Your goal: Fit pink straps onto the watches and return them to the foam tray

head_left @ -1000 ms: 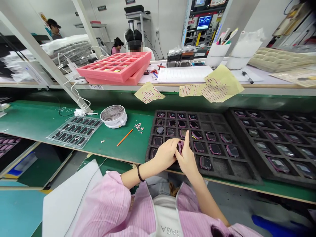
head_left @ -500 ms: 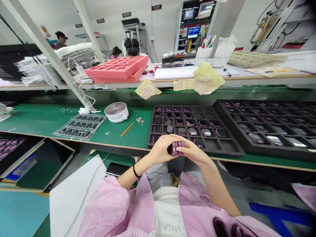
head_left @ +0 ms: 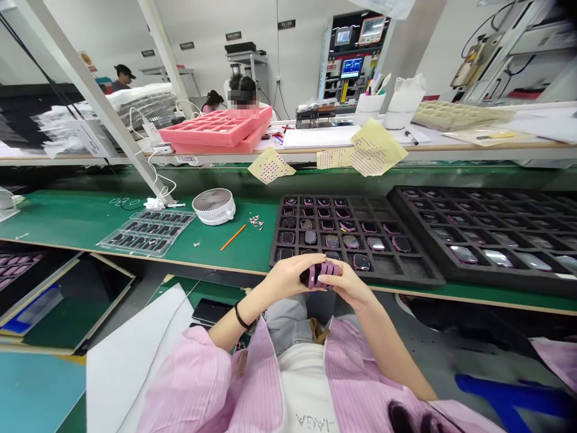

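Observation:
Both hands grip a small dark device with pink-purple bands point(head_left: 322, 273), possibly a smartwatch body, though the picture does not settle it. My left hand point(head_left: 295, 275) holds its left end, and my right hand point(head_left: 349, 287) holds its right end, with fingers wrapped over the bands. They hover just in front of a black foam tray point(head_left: 387, 263). Its cells hold several similar dark, pink-edged devices, and some cells at its near right have none. My hands hide the tray's near middle.
A second black foam tray point(head_left: 487, 207) lies to the right. On the green bench are a white fan point(head_left: 214, 206), an orange pencil point(head_left: 233, 237) and a transparent tray of black parts point(head_left: 146, 233). A phone point(head_left: 211, 311) lies below. Pink foam trays point(head_left: 211, 136) stand on the upper shelf.
My hands have drawn the device out of the tray area toward my body, and it now lies crosswise between them. The view has shifted slightly as my head moved.

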A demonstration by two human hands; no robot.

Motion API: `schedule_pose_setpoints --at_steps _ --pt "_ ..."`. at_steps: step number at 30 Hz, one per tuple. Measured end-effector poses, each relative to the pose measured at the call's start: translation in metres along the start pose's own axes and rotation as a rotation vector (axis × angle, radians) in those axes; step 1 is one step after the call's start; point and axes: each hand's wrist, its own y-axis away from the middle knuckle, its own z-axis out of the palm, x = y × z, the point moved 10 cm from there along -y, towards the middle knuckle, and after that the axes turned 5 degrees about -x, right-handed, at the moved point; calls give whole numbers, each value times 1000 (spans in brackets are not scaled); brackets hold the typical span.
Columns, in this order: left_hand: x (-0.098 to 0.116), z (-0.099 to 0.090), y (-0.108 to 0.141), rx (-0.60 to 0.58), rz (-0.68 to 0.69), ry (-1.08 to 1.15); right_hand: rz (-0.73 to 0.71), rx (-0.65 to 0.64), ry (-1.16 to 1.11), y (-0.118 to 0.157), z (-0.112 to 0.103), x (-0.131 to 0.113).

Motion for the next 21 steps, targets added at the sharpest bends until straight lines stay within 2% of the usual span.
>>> schedule_pose_setpoints --at_steps 3,5,7,9,11,13,21 --pt "-37 -23 8 209 -248 222 -22 35 -91 -2 -15 -4" --pt "-69 -27 17 336 -460 480 -52 59 -129 -3 -25 -7" --pt "-93 -16 23 372 -636 760 -77 70 -150 -5 -33 -7" --pt "-106 3 23 340 -753 1019 -75 70 -172 -9 -37 -2" --pt "-110 17 21 310 -805 1213 -60 85 -184 -13 -42 4" --pt "-113 22 18 321 -801 1311 -52 110 -178 -16 -47 8" --pt "-129 27 11 433 -756 1351 -54 145 -106 -30 -58 13"
